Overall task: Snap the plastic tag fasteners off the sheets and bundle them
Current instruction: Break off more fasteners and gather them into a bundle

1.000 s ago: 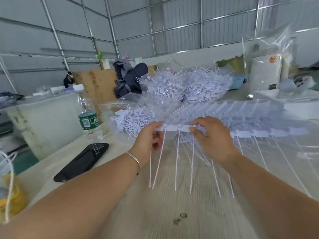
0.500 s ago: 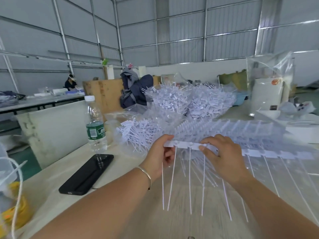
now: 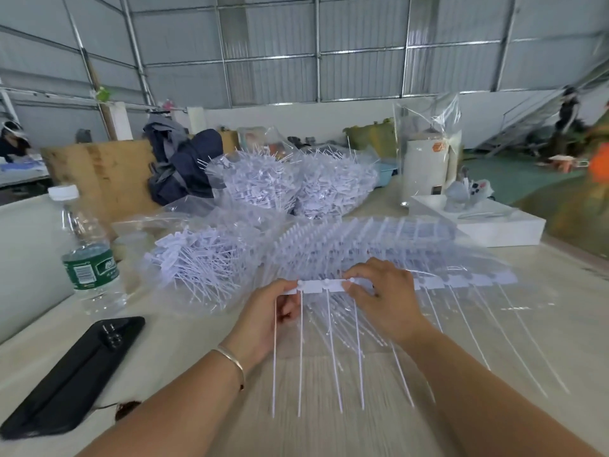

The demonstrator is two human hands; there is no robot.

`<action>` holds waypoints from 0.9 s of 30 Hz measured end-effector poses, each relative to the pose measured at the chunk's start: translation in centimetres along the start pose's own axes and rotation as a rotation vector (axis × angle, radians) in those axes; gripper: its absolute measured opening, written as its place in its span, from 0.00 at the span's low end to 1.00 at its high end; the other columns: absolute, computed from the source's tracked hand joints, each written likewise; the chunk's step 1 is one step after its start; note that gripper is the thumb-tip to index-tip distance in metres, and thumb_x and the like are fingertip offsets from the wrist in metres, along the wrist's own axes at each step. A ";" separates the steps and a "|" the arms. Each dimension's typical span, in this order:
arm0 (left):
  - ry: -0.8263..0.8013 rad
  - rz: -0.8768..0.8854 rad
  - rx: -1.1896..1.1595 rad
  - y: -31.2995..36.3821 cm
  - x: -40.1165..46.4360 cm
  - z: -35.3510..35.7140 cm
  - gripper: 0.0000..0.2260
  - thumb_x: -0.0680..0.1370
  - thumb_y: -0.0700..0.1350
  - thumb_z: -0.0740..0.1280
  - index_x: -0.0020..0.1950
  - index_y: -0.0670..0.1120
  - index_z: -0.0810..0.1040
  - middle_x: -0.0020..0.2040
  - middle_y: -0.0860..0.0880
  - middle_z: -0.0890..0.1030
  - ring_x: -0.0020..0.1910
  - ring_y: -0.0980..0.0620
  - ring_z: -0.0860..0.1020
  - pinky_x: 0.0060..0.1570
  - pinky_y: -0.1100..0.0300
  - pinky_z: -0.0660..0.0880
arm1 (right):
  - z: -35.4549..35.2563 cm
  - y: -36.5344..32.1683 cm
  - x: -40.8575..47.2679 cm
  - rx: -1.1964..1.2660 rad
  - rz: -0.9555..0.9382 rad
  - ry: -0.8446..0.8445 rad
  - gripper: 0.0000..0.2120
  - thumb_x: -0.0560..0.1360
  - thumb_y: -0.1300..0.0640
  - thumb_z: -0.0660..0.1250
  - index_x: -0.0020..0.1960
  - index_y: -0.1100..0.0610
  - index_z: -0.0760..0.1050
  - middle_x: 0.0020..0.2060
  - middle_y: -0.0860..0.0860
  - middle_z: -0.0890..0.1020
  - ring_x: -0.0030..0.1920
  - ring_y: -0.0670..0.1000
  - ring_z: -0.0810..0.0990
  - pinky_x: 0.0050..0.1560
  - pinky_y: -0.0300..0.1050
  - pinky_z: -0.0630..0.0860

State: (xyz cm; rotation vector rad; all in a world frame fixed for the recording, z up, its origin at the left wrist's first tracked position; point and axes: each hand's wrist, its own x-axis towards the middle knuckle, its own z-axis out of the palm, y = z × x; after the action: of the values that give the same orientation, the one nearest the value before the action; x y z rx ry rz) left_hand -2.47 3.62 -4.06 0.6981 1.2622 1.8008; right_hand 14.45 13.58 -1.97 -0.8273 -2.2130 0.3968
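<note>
A pale worktable (image 3: 543,324) is carrying the whole job, and the stack of fastener sheets (image 3: 379,245) is lying across its middle, wrapped in clear film. Behind the stack, two bulging clear bags of loose fasteners (image 3: 293,183) are sitting side by side; to the left of the stack, a smaller heap of snapped-off fasteners (image 3: 197,258) is spilling from another bag. Further left of the stack, a water bottle (image 3: 86,255) is standing upright, with a black phone (image 3: 72,374) lying flat nearer the person. At the near edge of the stack, the top strip of fasteners (image 3: 324,286) is being held up, its long thin tails hanging toward the person. The left hand (image 3: 267,319) is pinching the strip's left end between thumb and curled fingers. The right hand (image 3: 385,300) is gripping the strip just to the right, fingers curled over its top edge.
</note>
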 end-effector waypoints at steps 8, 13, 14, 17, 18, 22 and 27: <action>0.044 0.073 0.061 -0.5 0.5 -1.2 0.11 0.78 0.37 0.65 0.36 0.45 0.79 0.29 0.49 0.77 0.27 0.55 0.72 0.24 0.65 0.67 | -0.4 0.2 -0.6 0.147 0.055 0.021 0.06 0.76 0.54 0.68 0.47 0.45 0.82 0.42 0.44 0.82 0.46 0.47 0.80 0.57 0.60 0.71; -0.018 0.053 0.112 -0.8 1.1 -1.9 0.08 0.74 0.40 0.71 0.34 0.46 0.81 0.31 0.48 0.77 0.27 0.54 0.71 0.28 0.63 0.64 | -0.5 0.2 -0.4 0.341 0.212 -0.005 0.09 0.73 0.59 0.71 0.44 0.45 0.83 0.44 0.50 0.84 0.48 0.50 0.80 0.64 0.61 0.67; -0.042 0.045 0.123 -0.8 1.1 -2.0 0.06 0.72 0.42 0.72 0.35 0.46 0.81 0.31 0.48 0.77 0.28 0.54 0.71 0.27 0.64 0.65 | -0.4 0.3 -0.3 0.366 0.232 -0.005 0.10 0.72 0.60 0.71 0.43 0.45 0.83 0.44 0.50 0.85 0.48 0.51 0.80 0.64 0.60 0.67; -0.075 0.015 0.171 -0.9 1.2 -2.3 0.05 0.72 0.44 0.73 0.43 0.43 0.83 0.35 0.45 0.78 0.30 0.53 0.72 0.27 0.65 0.66 | -0.2 1.1 0.0 0.410 0.265 -0.009 0.11 0.71 0.61 0.71 0.40 0.44 0.82 0.41 0.51 0.85 0.46 0.52 0.82 0.63 0.58 0.70; -0.073 0.008 0.181 -0.9 1.2 -2.3 0.06 0.73 0.44 0.73 0.45 0.42 0.83 0.36 0.45 0.78 0.30 0.54 0.73 0.28 0.65 0.67 | -0.1 1.3 0.0 0.429 0.270 -0.014 0.11 0.71 0.61 0.71 0.40 0.45 0.82 0.41 0.50 0.85 0.46 0.51 0.82 0.63 0.58 0.70; -0.054 -0.003 0.188 -0.6 0.9 -1.5 0.02 0.75 0.40 0.69 0.44 0.42 0.81 0.32 0.48 0.78 0.27 0.55 0.74 0.27 0.66 0.68 | 0.1 1.5 0.1 0.513 0.233 -0.034 0.07 0.72 0.60 0.73 0.46 0.49 0.85 0.45 0.48 0.86 0.47 0.50 0.83 0.60 0.54 0.76; -0.114 -0.056 0.150 -0.1 0.8 -1.3 0.07 0.78 0.36 0.64 0.41 0.43 0.78 0.27 0.50 0.73 0.24 0.56 0.70 0.23 0.67 0.67 | -0.3 1.5 -0.1 0.575 0.157 -0.101 0.07 0.74 0.60 0.71 0.46 0.48 0.85 0.36 0.63 0.82 0.30 0.52 0.68 0.33 0.39 0.66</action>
State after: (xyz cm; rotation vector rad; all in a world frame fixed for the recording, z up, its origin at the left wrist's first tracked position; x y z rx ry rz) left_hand -3.85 3.71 -4.62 0.8280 1.3366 1.6101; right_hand 15.31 14.64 -2.56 -0.6697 -1.9640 1.1087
